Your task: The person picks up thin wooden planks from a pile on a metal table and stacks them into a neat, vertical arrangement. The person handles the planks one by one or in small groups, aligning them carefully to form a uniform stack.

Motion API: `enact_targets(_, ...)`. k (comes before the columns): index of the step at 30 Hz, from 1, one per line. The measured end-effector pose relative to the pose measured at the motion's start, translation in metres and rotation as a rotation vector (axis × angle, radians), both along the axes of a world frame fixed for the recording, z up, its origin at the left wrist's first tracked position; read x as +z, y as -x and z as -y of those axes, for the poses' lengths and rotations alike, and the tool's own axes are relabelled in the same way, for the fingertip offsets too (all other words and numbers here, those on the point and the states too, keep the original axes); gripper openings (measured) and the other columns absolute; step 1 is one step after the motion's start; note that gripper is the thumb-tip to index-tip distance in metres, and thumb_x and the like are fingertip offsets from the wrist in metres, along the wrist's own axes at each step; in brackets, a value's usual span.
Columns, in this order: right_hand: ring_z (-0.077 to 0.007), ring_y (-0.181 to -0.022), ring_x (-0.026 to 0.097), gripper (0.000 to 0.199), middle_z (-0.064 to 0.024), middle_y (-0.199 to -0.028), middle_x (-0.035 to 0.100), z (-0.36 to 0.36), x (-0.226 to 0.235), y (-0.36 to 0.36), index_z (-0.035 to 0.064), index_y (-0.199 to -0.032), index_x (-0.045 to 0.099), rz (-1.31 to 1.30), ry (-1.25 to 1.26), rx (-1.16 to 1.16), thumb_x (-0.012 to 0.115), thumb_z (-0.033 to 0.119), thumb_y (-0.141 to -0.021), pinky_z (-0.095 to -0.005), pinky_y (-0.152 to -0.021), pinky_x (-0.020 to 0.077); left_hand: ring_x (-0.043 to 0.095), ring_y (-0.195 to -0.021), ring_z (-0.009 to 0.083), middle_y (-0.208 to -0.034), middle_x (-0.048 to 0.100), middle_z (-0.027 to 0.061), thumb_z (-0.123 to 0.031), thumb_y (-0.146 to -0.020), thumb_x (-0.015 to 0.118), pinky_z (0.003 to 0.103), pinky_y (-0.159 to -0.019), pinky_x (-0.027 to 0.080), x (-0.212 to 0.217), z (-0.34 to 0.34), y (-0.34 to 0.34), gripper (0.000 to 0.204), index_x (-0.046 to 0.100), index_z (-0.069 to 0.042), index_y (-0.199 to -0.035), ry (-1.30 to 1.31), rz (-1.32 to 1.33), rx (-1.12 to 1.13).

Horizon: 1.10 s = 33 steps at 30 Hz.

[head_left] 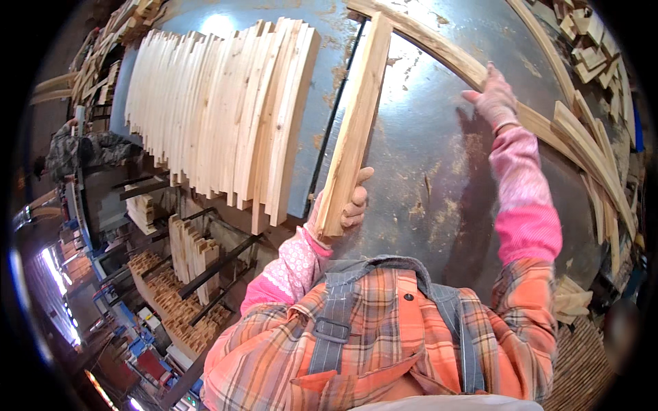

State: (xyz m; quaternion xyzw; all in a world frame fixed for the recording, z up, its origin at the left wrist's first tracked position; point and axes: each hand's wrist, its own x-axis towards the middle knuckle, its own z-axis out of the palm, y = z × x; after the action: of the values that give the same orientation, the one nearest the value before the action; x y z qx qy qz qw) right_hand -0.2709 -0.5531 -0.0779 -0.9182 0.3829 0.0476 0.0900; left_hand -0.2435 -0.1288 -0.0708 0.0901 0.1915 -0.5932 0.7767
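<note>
My left hand [353, 203], in a pale glove, is closed around the near end of a wooden board [360, 113]. The board slants away from me, and its far end meets a long wooden strip [439, 48] near the top of the view. My gloved right hand [496, 99] lies on that strip with thumb and fingers stretched apart. The strip runs from the top middle down to the right, and its near right end passes under other strips. Both hands are over a worn, shiny metal table [425, 185].
Left of my board, a row of pale wooden boards [219, 109] lies side by side on the table. Loose strips [593, 147] overlap at the right edge, with cut pieces [589, 41] piled beyond. A rack [199, 274] below left carries more wood. Another person [89, 151] is at far left.
</note>
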Motion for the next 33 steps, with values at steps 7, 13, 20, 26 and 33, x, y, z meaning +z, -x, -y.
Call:
enact_targets(7,-0.0347,-0.118,0.066,0.073,-0.0202,-0.131,0.065,-0.015,0.019,-0.021,0.0078,-0.141,0.056,-0.422,-0.18,0.04,0.084,0.037,-0.081,-0.0443,-0.101,0.0533,0.05,-0.061,0.0169,-0.085,0.048,0.0085,-0.038,-0.108,0.044,0.03,-0.053,0.048,-0.008,-0.011,0.006,0.068,0.024,0.0,-0.16,0.323,-0.151,0.193)
enact_targets(13,-0.0334,-0.099,0.072,0.047,-0.0201,-0.109,0.073,-0.106,0.032,0.031,-0.0022,-0.117,0.068,-0.187,-0.603,-0.137,0.08,0.025,-0.08,-0.0423,-0.091,0.057,0.047,-0.062,0.0146,-0.083,0.046,0.006,-0.04,-0.107,0.045,0.028,-0.053,0.046,0.001,-0.046,-0.004,0.069,0.027,0.0,-0.16,0.334,-0.032,0.179)
enact_targets(20,-0.0246,-0.074,0.065,0.033,-0.0139,-0.084,0.066,-0.232,0.037,0.091,-0.0077,-0.112,0.065,0.664,-1.464,-0.568,0.065,0.013,-0.085,-0.0398,-0.067,0.0582,0.044,-0.055,0.0139,-0.078,0.048,0.0064,-0.039,-0.11,0.039,0.028,-0.052,0.044,0.0,-0.098,-0.016,0.065,0.022,-0.005,-0.163,0.345,0.013,0.163)
enact_targets(26,-0.0173,-0.077,0.061,0.027,-0.0052,-0.088,0.063,-0.125,0.221,0.131,0.0039,-0.112,0.065,1.261,-1.013,-0.697,0.065,0.026,-0.097,-0.0303,-0.068,0.0547,0.046,-0.058,0.0106,-0.08,0.05,0.0049,-0.038,-0.109,0.044,0.023,-0.05,0.042,0.011,-0.095,-0.01,0.063,0.031,-0.003,-0.159,0.2,0.191,0.072)
enact_targets(33,-0.0087,-0.076,0.059,0.035,0.0008,-0.087,0.067,0.055,0.238,0.034,0.0083,-0.12,0.071,0.796,-0.721,0.148,0.063,0.039,-0.104,-0.0249,-0.069,0.0481,0.05,-0.054,0.0113,-0.081,0.059,0.0057,-0.039,-0.109,0.045,0.024,-0.044,0.043,0.027,-0.137,0.024,0.059,0.039,0.0,-0.153,0.092,0.283,0.161)
